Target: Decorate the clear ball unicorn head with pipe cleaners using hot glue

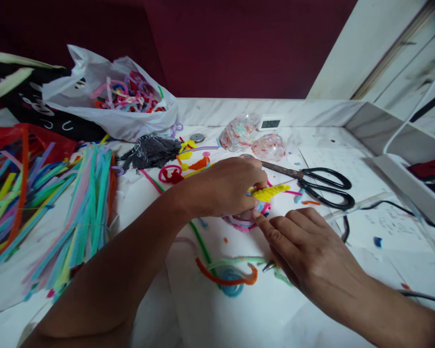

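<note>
My left hand (228,186) reaches in from the left with its fingers curled down, closed on a yellow twisted pipe cleaner piece (271,193) that sticks out to the right. Beneath the fingertips lies a round coil of pink and purple pipe cleaner (241,223), partly hidden. My right hand (300,237) presses its index fingertip to the coil's right side, the other fingers curled under. A pointed metal tip (269,266) shows below those fingers; the rest of it is hidden, so its kind is unclear.
Black-handled scissors (304,176) lie behind my hands. Orange (224,279) and green pipe cleaners lie in front, beside a blue coil (232,284). Pipe cleaner bundles (90,208) fill the left, near a white plastic bag (126,123). Clear decorated balls (239,133) and a digital clock (270,123) stand behind.
</note>
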### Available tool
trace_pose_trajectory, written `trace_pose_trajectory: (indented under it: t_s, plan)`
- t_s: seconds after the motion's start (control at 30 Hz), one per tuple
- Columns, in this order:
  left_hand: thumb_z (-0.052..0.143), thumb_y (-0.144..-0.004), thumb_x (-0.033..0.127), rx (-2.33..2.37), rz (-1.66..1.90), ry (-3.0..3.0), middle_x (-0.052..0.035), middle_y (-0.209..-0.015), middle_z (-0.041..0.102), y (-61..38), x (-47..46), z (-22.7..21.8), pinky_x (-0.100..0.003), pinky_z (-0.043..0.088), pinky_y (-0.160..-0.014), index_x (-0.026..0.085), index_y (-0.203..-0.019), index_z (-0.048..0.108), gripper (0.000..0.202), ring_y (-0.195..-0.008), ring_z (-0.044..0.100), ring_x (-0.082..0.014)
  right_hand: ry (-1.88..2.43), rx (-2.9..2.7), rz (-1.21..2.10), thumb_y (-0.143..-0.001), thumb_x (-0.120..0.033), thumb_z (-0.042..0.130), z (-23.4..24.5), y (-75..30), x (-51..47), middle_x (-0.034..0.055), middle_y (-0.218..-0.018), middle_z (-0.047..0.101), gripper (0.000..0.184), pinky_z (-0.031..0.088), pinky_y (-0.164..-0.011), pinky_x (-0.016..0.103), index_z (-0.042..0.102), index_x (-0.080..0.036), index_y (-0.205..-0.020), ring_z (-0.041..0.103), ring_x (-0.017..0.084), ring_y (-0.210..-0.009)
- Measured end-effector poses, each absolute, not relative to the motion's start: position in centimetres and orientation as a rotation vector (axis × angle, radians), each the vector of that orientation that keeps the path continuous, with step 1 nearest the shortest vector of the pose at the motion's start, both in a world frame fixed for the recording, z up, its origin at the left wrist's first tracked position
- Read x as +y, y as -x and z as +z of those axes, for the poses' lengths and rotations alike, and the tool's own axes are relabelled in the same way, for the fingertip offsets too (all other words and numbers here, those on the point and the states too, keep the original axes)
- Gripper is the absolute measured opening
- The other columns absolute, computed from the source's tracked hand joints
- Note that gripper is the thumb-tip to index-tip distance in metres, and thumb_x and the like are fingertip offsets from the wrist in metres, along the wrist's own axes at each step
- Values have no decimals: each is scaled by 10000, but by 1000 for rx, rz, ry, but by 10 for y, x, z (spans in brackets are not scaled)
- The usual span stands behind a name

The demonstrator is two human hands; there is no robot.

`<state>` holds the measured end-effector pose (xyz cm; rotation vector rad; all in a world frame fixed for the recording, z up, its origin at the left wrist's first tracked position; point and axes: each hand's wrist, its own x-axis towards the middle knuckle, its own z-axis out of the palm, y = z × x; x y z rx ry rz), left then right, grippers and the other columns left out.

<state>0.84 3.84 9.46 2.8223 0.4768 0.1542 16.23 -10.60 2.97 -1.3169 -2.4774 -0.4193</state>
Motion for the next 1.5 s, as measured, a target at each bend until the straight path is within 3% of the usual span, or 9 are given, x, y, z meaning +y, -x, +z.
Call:
trace_pose_trajectory:
  t_s: [0.73, 1.5]
  plan:
    - [605, -724, 177, 528, 180, -2821, -33, -896, 623, -11, 35, 93, -266, 384, -691, 159, -783, 625, 65, -827, 552, -161, 1323, -2456, -450, -856, -75, 554, 32, -160, -104, 54, -773, 559, 401, 315, -633, 388, 550, -14, -1252, 415, 212, -715]
    - [626, -700, 211, 565, 172, -2827, -39, -911, 611, -13, 33, 92, -282, 400, -703, 162, -863, 656, 173, -829, 553, -176, 1311, -2407, -336, -880, -124, 566, 32, -163, -104, 64, -785, 575, 367, 361, -668, 387, 556, -12, -1230, 468, 213, -741]
